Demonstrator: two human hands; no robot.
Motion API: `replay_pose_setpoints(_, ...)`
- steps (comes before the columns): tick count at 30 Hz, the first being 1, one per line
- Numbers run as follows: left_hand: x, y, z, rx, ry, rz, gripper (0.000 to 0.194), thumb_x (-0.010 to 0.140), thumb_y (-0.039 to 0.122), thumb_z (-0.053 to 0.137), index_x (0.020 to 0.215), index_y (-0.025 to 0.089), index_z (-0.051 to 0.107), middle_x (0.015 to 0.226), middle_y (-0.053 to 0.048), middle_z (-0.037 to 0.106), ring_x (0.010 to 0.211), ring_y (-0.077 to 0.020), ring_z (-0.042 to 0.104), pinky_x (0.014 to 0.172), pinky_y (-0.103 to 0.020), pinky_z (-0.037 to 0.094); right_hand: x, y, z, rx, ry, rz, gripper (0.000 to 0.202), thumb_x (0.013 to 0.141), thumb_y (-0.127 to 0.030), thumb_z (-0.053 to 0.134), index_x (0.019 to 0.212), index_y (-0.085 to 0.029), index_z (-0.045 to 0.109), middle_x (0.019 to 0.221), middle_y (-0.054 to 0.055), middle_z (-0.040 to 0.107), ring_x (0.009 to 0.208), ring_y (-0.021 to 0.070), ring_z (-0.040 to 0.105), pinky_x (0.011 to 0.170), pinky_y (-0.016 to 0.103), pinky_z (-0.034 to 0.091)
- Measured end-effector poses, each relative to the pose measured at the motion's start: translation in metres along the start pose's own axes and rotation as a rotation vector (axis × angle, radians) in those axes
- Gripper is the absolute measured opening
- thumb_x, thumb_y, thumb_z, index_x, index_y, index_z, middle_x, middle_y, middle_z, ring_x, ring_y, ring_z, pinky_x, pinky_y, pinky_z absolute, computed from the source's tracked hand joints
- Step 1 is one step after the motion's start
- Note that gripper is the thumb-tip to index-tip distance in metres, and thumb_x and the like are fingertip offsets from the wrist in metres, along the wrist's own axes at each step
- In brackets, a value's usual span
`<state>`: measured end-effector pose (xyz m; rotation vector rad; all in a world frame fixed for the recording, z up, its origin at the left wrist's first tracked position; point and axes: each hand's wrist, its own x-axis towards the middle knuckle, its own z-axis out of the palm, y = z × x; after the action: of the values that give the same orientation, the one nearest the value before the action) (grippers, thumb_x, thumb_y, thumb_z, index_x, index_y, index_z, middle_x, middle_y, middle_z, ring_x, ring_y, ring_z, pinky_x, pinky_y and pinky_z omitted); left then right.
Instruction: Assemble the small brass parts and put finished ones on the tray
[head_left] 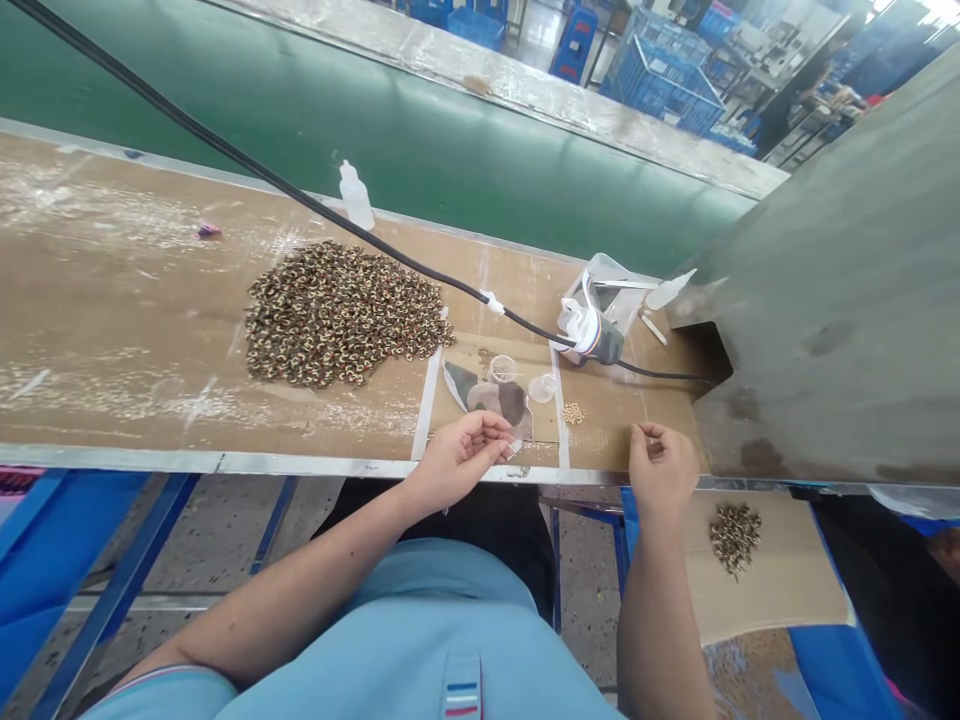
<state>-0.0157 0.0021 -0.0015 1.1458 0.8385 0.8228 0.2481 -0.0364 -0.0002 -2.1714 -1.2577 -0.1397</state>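
Observation:
My left hand [463,455] rests over the near edge of the cardboard-covered bench [360,420], fingers curled and thumb tip close to them. A small white piece lies by its fingertips; whether they grip something is hidden. Just beyond is a camouflage cloth [480,395] with a small clear cup [502,368] on it and another clear cup [541,388] beside it. My right hand [666,468] is bent at the bench edge further right, thumb and fingers drawn together; anything between them is too small to name. A few pale beads [574,413] lie between the hands.
A large heap of small brown-and-gold ring-shaped pieces [345,315] lies left. A black cable [300,195] crosses above the bench. A white squeeze bottle [356,197] and a clear plastic bin [622,275] stand behind. A grey metal housing [832,330] blocks the right; a smaller heap [735,540] lies below it.

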Motion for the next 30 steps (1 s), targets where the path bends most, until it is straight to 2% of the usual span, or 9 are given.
replay_pose_setpoints(5,0.0,0.001,0.0,0.01,0.011,-0.007,0.026,0.079,0.034,0.062,0.096,0.014,0.056,0.085,-0.005,0.064,0.075,-0.0132,0.064,0.074,-0.03,0.056,-0.009,-0.021,0.004,0.069,-0.205,-0.284,0.029,0.083,-0.043,0.049,0.073,-0.021,0.065,0.068,0.002,0.062,0.061,0.0144,0.052,0.068,0.03,0.038)
replay_pose_setpoints(9,0.001,0.003,-0.001,0.019,0.013,-0.023,0.029,0.077,0.036,0.063,0.096,0.014,0.057,0.086,-0.006,0.065,0.076,-0.0138,0.065,0.075,-0.03,0.056,-0.01,-0.031,0.012,0.048,-0.232,-0.361,0.025,0.084,-0.038,0.052,0.073,-0.021,0.066,0.066,0.0,0.062,0.062,0.0136,0.053,0.068,0.029,0.036)
replay_pose_setpoints(14,-0.003,0.01,-0.001,0.053,0.021,-0.097,0.038,0.072,0.047,0.067,0.092,0.016,0.058,0.083,-0.007,0.068,0.077,-0.0183,0.067,0.074,-0.033,0.057,-0.011,-0.043,0.011,-0.043,-0.212,-0.37,0.014,0.083,-0.027,0.057,0.074,-0.021,0.065,0.073,0.002,0.066,0.069,0.0141,0.058,0.07,0.029,0.036)
replay_pose_setpoints(18,-0.001,0.013,-0.004,0.109,0.025,-0.116,0.044,0.069,0.053,0.068,0.093,0.017,0.058,0.081,-0.007,0.069,0.079,-0.0212,0.068,0.078,-0.036,0.057,-0.008,-0.052,0.011,-0.127,-0.306,-0.301,0.008,0.081,-0.021,0.059,0.076,-0.021,0.065,0.075,0.001,0.066,0.076,0.0151,0.06,0.074,0.031,0.036)
replay_pose_setpoints(21,-0.001,0.015,-0.005,0.141,0.011,-0.132,0.046,0.068,0.055,0.068,0.093,0.018,0.059,0.081,-0.007,0.07,0.078,-0.0211,0.068,0.079,-0.036,0.057,-0.007,-0.055,0.009,-0.13,-0.327,-0.253,0.009,0.08,-0.019,0.058,0.074,-0.021,0.064,0.074,0.001,0.065,0.075,0.015,0.06,0.075,0.031,0.037)
replay_pose_setpoints(23,-0.001,0.015,-0.006,0.147,0.003,-0.139,0.047,0.067,0.055,0.069,0.093,0.017,0.06,0.081,-0.007,0.07,0.078,-0.0209,0.068,0.079,-0.036,0.057,-0.01,-0.056,0.006,-0.079,-0.308,-0.235,0.008,0.08,-0.019,0.058,0.073,-0.021,0.064,0.074,0.001,0.064,0.073,0.014,0.059,0.072,0.029,0.039)
replay_pose_setpoints(26,0.001,0.015,-0.007,0.138,-0.004,-0.159,0.046,0.067,0.054,0.07,0.092,0.016,0.062,0.08,-0.007,0.071,0.076,-0.0194,0.067,0.078,-0.034,0.056,-0.018,-0.061,0.002,0.137,-0.264,-0.233,0.008,0.079,-0.021,0.058,0.076,-0.02,0.065,0.077,0.001,0.063,0.066,0.0105,0.056,0.063,0.024,0.041)
replay_pose_setpoints(30,0.004,0.017,-0.006,0.073,0.014,-0.177,0.041,0.066,0.051,0.071,0.086,0.015,0.065,0.076,-0.006,0.071,0.068,-0.016,0.065,0.072,-0.029,0.054,-0.034,-0.08,0.005,0.46,-0.261,-0.328,0.011,0.08,-0.025,0.056,0.074,-0.021,0.064,0.068,-0.002,0.059,0.055,0.0077,0.05,0.054,0.021,0.042)
